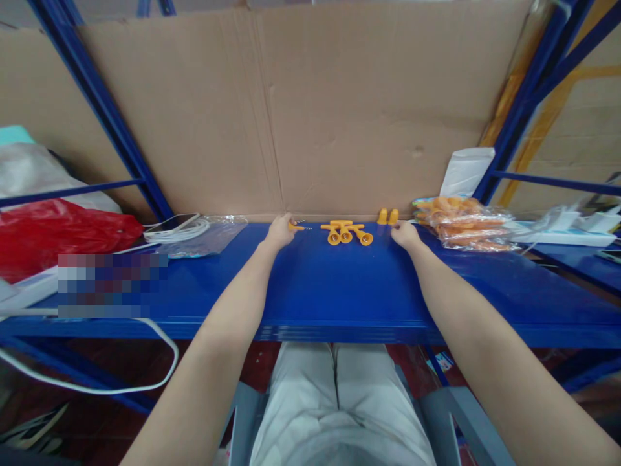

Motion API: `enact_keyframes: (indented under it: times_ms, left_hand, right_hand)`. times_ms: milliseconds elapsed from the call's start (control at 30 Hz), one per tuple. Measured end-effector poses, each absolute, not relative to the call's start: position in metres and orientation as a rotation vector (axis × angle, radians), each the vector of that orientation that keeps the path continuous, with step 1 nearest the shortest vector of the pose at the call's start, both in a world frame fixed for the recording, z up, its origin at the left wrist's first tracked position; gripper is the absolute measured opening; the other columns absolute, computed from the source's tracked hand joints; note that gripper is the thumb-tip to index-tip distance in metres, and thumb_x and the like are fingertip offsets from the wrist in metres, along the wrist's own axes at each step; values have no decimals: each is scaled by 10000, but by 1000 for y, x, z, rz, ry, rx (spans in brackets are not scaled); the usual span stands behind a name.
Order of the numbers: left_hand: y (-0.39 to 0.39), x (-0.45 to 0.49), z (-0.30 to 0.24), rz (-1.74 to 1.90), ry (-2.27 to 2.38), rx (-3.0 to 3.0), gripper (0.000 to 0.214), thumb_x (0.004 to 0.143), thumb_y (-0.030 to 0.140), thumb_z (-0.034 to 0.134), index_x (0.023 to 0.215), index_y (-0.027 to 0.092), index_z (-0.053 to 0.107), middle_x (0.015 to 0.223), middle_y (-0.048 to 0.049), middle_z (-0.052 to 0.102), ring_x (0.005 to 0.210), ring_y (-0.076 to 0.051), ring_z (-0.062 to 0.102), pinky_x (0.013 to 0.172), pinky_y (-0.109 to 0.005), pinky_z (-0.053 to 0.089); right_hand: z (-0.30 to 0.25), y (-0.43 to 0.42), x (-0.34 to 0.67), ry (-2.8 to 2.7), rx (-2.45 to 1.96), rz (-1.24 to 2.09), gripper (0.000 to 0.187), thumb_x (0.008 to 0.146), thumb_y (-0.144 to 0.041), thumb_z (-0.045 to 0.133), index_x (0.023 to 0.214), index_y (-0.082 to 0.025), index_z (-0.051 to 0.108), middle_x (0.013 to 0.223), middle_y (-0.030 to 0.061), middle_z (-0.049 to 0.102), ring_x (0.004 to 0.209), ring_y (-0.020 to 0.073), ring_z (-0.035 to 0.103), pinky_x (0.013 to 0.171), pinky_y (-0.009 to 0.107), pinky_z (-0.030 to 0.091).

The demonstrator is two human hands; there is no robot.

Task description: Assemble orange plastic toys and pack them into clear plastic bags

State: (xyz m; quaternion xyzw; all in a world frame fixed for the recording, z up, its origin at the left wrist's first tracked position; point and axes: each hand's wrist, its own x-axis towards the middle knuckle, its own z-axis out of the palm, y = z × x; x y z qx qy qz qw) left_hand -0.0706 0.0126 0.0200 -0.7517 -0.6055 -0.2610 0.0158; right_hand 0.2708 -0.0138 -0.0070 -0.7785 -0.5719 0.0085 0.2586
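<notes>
Clutter starts us off at the far left, where we see a red bag (72,233) slumped beside the worktop's (339,285) end. Moving right, we reach a coiled white cable (187,230) and, just beside it, a clear plastic bag (216,236) lying flat.

Now our left hand (280,232), near the cardboard backing (339,116): its fingers are closed on an orange handle (294,227), and a bare metal spiral (308,228) points right, clear of the fingers. We glimpse a second spiral tip (301,222) just behind it, but cannot tell what that belongs to.

On to the middle, and here are three orange pieces (345,237) clustered together, crossbars to the rear, bell-shaped mouths toward us, metal showing inside. These three look finished to us, bell and handle joined; the one in our left hand looks unfinished, with its spiral uncovered.

Further right, two orange caps (388,217) stand upright side by side, apart from the handles, so we judge the fitting only partly done. Right next to them is our right hand (405,234), fingers curled in; we cannot tell whether it grips anything. Beyond it sit plastic-wrapped orange packs (473,226), and last, a white power strip (567,237).
</notes>
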Motion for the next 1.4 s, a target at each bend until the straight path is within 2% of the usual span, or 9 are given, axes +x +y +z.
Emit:
enact_keyframes:
  times_ms: [133, 333, 500, 633, 867, 1000, 1133, 1233, 1400]
  left_hand:
    - [12, -72, 20, -840, -1909, -2350, 198, 822, 107, 581, 1011, 150, 617, 1095, -117, 671, 1042, -237, 629, 898, -348, 485]
    - [7, -69, 20, -843, -1937, -2319, 426, 841, 113, 552, 1258, 194, 540, 1167, -125, 667, 1094, -254, 629, 918, -354, 486]
    - [7, -65, 21, -808, -1993, -2286, 465, 848, 158, 565, 1307, 192, 503, 1202, -134, 658, 1118, -247, 621, 932, -333, 477]
    - [6, -64, 20, -800, -1981, -2289, 436, 854, 166, 567, 1287, 165, 525, 1199, -148, 660, 1134, -256, 613, 943, -329, 463]
    - [5, -64, 19, -827, -1933, -2301, 400, 850, 164, 571, 1249, 175, 555, 1173, -136, 672, 1127, -255, 614, 941, -331, 462]
    - [13, -65, 16, -937, -1914, -2330, 348, 817, 152, 615, 1165, 165, 601, 1122, -115, 686, 1096, -238, 628, 934, -319, 477]
    - [23, -64, 13, -1208, -2003, -2481, 327, 795, 109, 640, 1115, 158, 596, 1006, -70, 700, 906, -192, 683, 808, -322, 559]
    - [25, -63, 13, -1384, -2090, -2588, 283, 800, 70, 625, 1065, 154, 574, 868, -24, 683, 741, -147, 680, 680, -311, 593]
    - [23, -63, 14, -1490, -2097, -2678, 214, 809, 13, 596, 953, 158, 533, 769, 20, 639, 712, -108, 667, 700, -290, 596]
  right_hand:
    - [-15, -8, 279, -1524, -2147, 51, 458, 829, -159, 431, 1244, -106, 616, 1275, 169, 612, 1184, 282, 579, 967, 353, 463]
    - [-18, 0, 277, -1608, -2192, 36, 510, 878, -220, 380, 1357, -127, 525, 1393, 214, 487, 1290, 365, 462, 1046, 583, 341]
    - [-18, 13, 278, -1685, -2192, 24, 506, 908, -256, 352, 1391, -210, 493, 1487, 184, 377, 1353, 373, 374, 1057, 661, 261]
    - [-19, 27, 283, -1658, -2232, 66, 505, 927, -316, 328, 1407, -249, 467, 1529, 142, 315, 1390, 355, 315, 1080, 645, 229]
    - [-21, 43, 294, -1570, -2221, 93, 514, 900, -352, 436, 1393, -217, 488, 1471, 170, 401, 1347, 373, 374, 1066, 647, 252]
    - [-21, 38, 297, -1521, -2129, 77, 479, 873, -283, 475, 1340, -208, 546, 1338, 163, 528, 1256, 336, 481, 1038, 548, 364]
    - [-16, 22, 292, -1390, -1956, -61, 411, 879, -216, 429, 1255, -154, 583, 1198, 175, 573, 1101, 276, 581, 958, 401, 451]
    - [-10, 11, 283, -1374, -1885, -144, 364, 901, -213, 386, 1215, -132, 552, 1190, 190, 552, 1083, 281, 580, 940, 398, 452]
    - [-4, 6, 273, -1459, -1788, -236, 342, 889, -209, 388, 1218, -163, 468, 1248, 153, 545, 1085, 283, 576, 925, 412, 456]
